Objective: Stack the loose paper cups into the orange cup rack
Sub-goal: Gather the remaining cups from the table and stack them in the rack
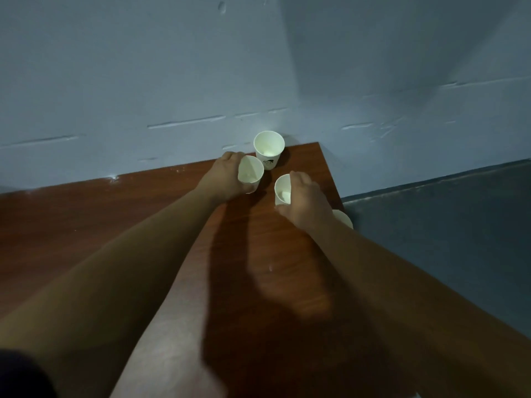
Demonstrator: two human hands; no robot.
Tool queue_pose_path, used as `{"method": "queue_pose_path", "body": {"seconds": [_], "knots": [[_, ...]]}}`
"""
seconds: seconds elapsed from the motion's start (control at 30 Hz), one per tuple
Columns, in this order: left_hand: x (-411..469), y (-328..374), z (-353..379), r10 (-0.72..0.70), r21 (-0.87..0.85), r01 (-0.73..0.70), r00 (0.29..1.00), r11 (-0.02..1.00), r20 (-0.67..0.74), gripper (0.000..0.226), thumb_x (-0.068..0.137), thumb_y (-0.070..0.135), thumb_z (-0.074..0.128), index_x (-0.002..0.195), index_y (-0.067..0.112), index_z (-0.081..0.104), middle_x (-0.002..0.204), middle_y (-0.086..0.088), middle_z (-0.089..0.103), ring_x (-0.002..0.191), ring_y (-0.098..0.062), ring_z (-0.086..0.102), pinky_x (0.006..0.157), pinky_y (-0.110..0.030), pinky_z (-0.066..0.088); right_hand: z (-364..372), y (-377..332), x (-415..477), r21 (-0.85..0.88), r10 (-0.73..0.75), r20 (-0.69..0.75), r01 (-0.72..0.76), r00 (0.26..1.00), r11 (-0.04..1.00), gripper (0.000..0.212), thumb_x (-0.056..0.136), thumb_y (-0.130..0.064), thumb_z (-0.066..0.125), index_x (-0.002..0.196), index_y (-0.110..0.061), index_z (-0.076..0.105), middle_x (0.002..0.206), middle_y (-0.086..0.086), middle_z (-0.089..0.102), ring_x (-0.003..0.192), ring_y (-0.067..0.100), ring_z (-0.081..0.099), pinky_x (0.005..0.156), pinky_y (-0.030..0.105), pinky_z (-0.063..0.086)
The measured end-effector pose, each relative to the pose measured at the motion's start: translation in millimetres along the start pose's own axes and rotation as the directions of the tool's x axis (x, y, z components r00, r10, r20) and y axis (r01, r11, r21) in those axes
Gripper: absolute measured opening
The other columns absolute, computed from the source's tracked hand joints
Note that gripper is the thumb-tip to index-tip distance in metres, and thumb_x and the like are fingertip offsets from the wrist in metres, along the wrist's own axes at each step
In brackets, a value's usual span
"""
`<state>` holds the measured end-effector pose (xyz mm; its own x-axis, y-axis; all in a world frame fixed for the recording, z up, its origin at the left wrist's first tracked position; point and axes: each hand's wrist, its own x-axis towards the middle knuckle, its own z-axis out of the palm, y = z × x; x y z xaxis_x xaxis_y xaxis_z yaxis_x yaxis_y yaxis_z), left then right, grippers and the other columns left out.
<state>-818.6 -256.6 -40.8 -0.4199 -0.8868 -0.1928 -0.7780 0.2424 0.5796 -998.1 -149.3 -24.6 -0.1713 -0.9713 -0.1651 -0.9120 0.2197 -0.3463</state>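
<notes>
Left hand: your left hand (227,176) curls its fingers round a white paper cup (250,173), which leans off upright near the far corner of the brown wood-grain table (143,225).
Right hand: your right hand (307,199) clamps over the rim and side of a second white paper cup (282,191), just beside the first.
Other cups: a third white paper cup with a dark printed mark (269,149) stands upright by the pale blue wall (172,67). A fourth white cup (344,219) peeks out from behind your right wrist at the table's right edge.
Rack: the orange cup rack is out of view, so all four cups remain outside it.
Risk, edge: pull your right arm back low and the wrist likely sweeps the fourth cup onto the dark floor (431,239).
Risk, grip: squeeze hard and the thin paper walls may buckle, leaving rims that refuse to nest.
Risk, crowding: the cups sit close together, so a careless lift of the leaning cup could tip the marked one.
</notes>
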Motion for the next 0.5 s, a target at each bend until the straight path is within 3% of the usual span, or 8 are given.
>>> {"method": "queue_pose_path", "body": {"seconds": [0.1,0.2,0.3,0.5], "knots": [[-3.6,-3.1,3.8,-0.009,-0.029,0.007,0.998,1.0,-0.067,0.078,0.076,0.037,0.083,0.141,0.013,0.046,0.141,-0.009,0.05,0.127,-0.029,0.049,0.101,-0.039,0.043,4.6,-3.7,-1.8,0.002,-0.012,-0.058,0.012,0.998,1.0,0.069,0.082,-0.037,0.076,0.138,-0.013,0.044,0.132,0.006,0.052,0.118,0.024,0.053,0.091,0.032,0.047],[-16.6,-10.4,0.2,-0.016,-0.081,0.007,0.994,0.997,-0.106,0.072,0.074,0.036,0.084,0.134,0.013,0.052,0.132,-0.007,0.055,0.12,-0.026,0.052,0.092,-0.033,0.043,2.3,-17.0,-7.5,0.045,-0.016,-0.075,0.02,0.997,0.999,0.068,0.081,-0.038,0.077,0.136,-0.013,0.046,0.13,0.005,0.053,0.116,0.022,0.054,0.087,0.029,0.046],[-47.1,-28.6,-12.1,-0.065,-0.174,0.039,0.987,0.984,-0.147,0.07,0.07,0.04,0.085,0.128,0.017,0.055,0.126,-0.002,0.057,0.112,-0.021,0.055,0.084,-0.028,0.04,-3.0,-41.4,-20.5,0.105,-0.026,-0.071,0.034,0.997,0.994,0.07,0.079,-0.037,0.078,0.136,-0.013,0.045,0.13,0.005,0.052,0.117,0.022,0.052,0.088,0.031,0.047],[-156.8,-98.1,-79.0,-0.198,-0.302,0.115,0.944,0.946,-0.262,0.067,0.069,0.041,0.087,0.125,0.018,0.057,0.121,0.002,0.059,0.107,-0.016,0.058,0.086,-0.03,0.048,-1.5,-137.9,-65.8,0.173,-0.087,-0.007,0.087,0.996,0.981,0.07,0.078,-0.034,0.078,0.136,-0.013,0.046,0.132,0.005,0.049,0.119,0.026,0.051,0.093,0.041,0.049]]}}
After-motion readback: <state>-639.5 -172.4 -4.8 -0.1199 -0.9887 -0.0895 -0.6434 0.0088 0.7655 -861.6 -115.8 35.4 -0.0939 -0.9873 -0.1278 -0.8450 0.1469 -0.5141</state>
